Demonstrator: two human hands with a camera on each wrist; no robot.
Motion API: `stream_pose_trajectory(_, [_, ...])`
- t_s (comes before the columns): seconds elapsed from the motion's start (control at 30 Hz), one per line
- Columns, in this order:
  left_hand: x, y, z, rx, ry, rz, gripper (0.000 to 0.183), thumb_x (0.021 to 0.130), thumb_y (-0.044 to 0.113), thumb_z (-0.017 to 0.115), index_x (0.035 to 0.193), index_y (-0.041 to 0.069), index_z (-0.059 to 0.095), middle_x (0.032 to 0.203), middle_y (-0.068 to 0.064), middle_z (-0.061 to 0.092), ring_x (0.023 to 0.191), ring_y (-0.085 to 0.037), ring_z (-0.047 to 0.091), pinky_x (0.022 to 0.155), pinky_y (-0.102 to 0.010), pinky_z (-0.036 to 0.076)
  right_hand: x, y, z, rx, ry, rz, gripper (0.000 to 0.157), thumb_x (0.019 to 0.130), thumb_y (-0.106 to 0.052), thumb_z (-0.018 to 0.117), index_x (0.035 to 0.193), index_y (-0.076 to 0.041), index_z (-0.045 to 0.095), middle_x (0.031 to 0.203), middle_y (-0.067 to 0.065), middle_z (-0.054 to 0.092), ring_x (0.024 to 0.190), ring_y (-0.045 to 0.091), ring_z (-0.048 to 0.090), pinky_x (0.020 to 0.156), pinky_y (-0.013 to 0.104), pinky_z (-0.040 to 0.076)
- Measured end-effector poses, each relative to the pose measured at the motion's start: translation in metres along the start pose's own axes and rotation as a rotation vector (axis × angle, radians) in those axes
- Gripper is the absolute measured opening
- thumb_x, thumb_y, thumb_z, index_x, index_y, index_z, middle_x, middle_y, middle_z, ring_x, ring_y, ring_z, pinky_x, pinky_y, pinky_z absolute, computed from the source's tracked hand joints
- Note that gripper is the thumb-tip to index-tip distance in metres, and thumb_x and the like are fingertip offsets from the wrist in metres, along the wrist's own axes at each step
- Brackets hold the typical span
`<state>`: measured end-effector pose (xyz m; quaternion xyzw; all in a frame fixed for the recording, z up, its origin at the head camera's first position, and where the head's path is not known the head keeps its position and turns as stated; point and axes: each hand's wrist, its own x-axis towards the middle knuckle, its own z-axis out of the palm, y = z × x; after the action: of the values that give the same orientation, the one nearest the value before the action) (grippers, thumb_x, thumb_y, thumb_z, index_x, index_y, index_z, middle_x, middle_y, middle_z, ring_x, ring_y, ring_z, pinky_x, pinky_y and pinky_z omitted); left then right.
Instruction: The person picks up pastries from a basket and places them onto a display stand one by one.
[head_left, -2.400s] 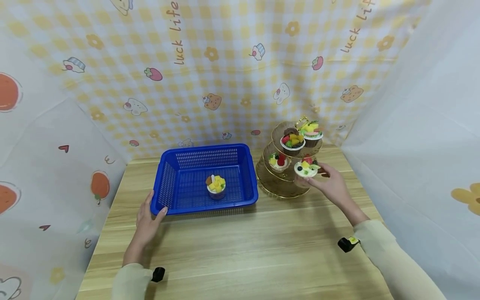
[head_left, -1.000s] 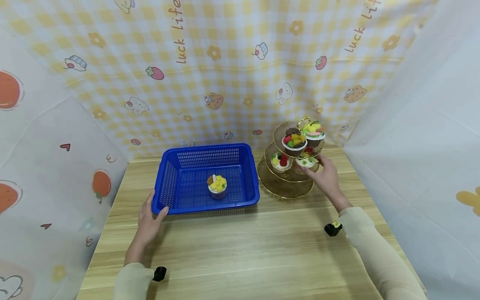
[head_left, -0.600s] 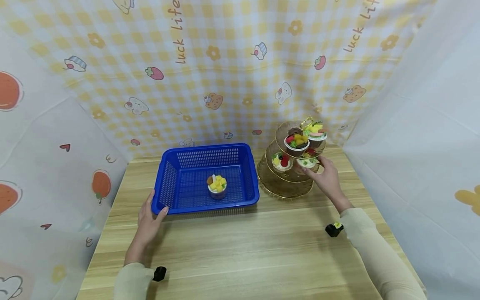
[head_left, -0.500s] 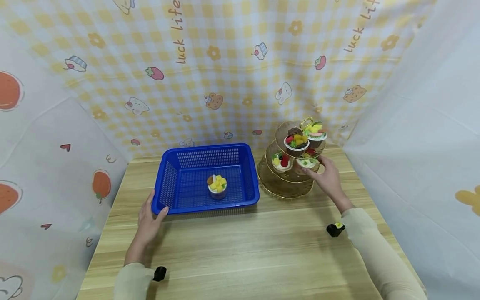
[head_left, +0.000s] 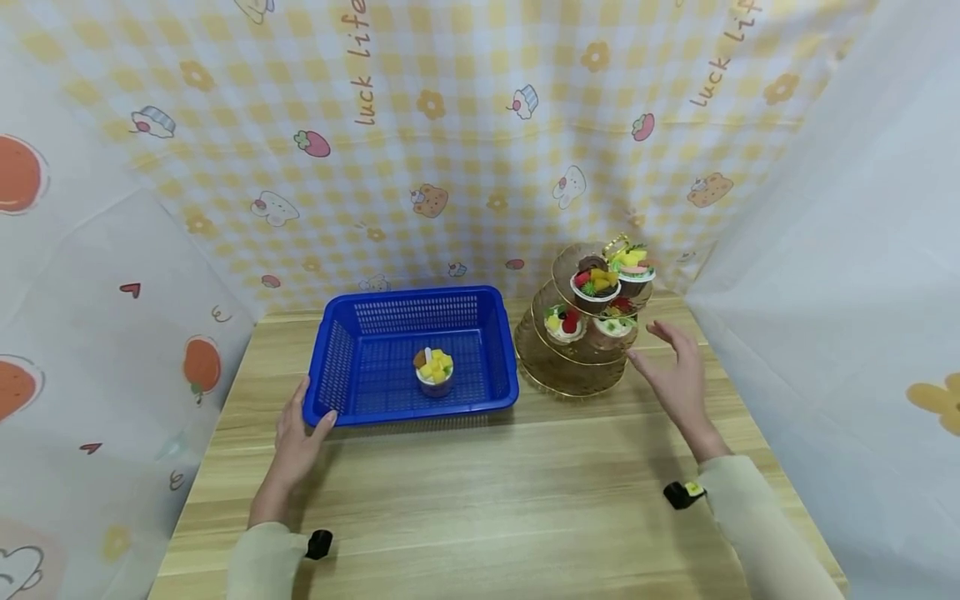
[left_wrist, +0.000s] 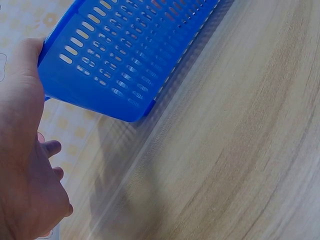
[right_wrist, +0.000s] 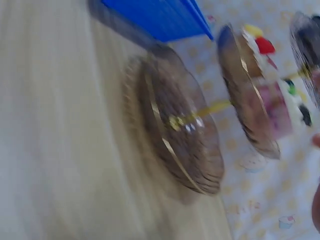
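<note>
My left hand (head_left: 296, 433) grips the near left corner of a blue plastic basket (head_left: 411, 412), thumb over the rim and fingers along the outside. In the left wrist view the thumb overlaps the rim of the basket. A toy cupcake (head_left: 435, 372) with yellow cubes on top sits inside. To the right stands a three-tier gold-rimmed cake stand (head_left: 570, 379). On its middle tier are a white-topped cupcake (head_left: 613, 329) and a fruit tart (head_left: 564, 325). My right hand (head_left: 678, 375) is just right of that cupcake, apart from it, thumb and fingers spread with nothing between them.
The stand's top tier bears a chocolate cupcake (head_left: 595, 287) with fruit and a green-and-yellow topped one (head_left: 633, 271). Its bottom tier lies on the wooden table (head_left: 510, 508). A checked curtain (head_left: 450, 150) hangs behind, with white curtains (head_left: 847, 275) at both sides.
My right hand set the white-topped cupcake on the middle tier, then let go and drew back to the right, towards me. The left hand stays on the basket.
</note>
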<state>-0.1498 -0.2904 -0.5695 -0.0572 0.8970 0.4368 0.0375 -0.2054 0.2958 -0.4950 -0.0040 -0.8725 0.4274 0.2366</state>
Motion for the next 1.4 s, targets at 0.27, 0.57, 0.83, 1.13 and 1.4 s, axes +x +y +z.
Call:
stream_pose_trajectory(0.27, [0.002, -0.001, -0.001, -0.003, 0.005, -0.002, 0.082, 0.101, 0.050, 0.048, 0.157, 0.040, -0.011, 0.167, -0.020, -0.005, 0.150, -0.051, -0.008, 0.110, -0.080, 0.003, -0.038, -0.031, 0.043, 0.082, -0.029, -0.364, 0.063, 0.068, -0.008, 0.087, 0.127, -0.003, 0.064, 0.120, 0.015, 0.069, 0.117, 0.017, 0.054, 0.107, 0.016, 0.034])
stream_pose_trajectory(0.57, [0.004, -0.002, -0.001, 0.001, 0.014, -0.003, 0.082, 0.101, 0.050, 0.047, 0.159, 0.032, -0.008, 0.167, -0.020, -0.004, 0.150, -0.052, -0.007, 0.111, -0.079, 0.001, -0.019, -0.080, 0.091, 0.103, -0.487, -0.379, 0.066, 0.077, -0.026, 0.085, 0.136, -0.016, 0.059, 0.133, 0.003, 0.064, 0.128, 0.020, 0.052, 0.110, 0.039, 0.042])
stream_pose_trajectory(0.83, [0.003, -0.004, -0.002, 0.002, 0.026, -0.002, 0.082, 0.101, 0.049, 0.048, 0.159, 0.033, -0.008, 0.167, -0.021, -0.002, 0.150, -0.052, -0.006, 0.111, -0.078, 0.001, 0.025, -0.128, 0.144, 0.039, -0.850, -0.422, 0.079, 0.078, -0.037, 0.084, 0.146, -0.018, 0.049, 0.141, 0.000, 0.059, 0.135, 0.023, 0.049, 0.114, 0.049, 0.040])
stream_pose_trajectory(1.13, [0.002, -0.007, -0.001, 0.001, 0.023, -0.009, 0.082, 0.101, 0.050, 0.048, 0.159, 0.034, -0.008, 0.167, -0.021, -0.003, 0.150, -0.051, -0.005, 0.111, -0.078, 0.003, 0.070, -0.148, 0.213, 0.041, -1.243, -0.293, 0.081, 0.081, -0.023, 0.082, 0.151, -0.023, 0.042, 0.158, -0.002, 0.040, 0.150, 0.022, 0.032, 0.121, 0.051, 0.031])
stream_pose_trajectory(1.4, [0.002, -0.002, 0.003, -0.004, 0.030, 0.005, 0.083, 0.101, 0.048, 0.050, 0.159, 0.032, -0.006, 0.166, -0.022, 0.000, 0.150, -0.052, -0.003, 0.111, -0.078, 0.004, 0.075, -0.145, 0.245, -0.019, -1.420, -0.269, 0.086, 0.082, -0.021, 0.080, 0.155, -0.024, 0.034, 0.163, 0.003, 0.030, 0.152, 0.028, 0.026, 0.121, 0.052, 0.029])
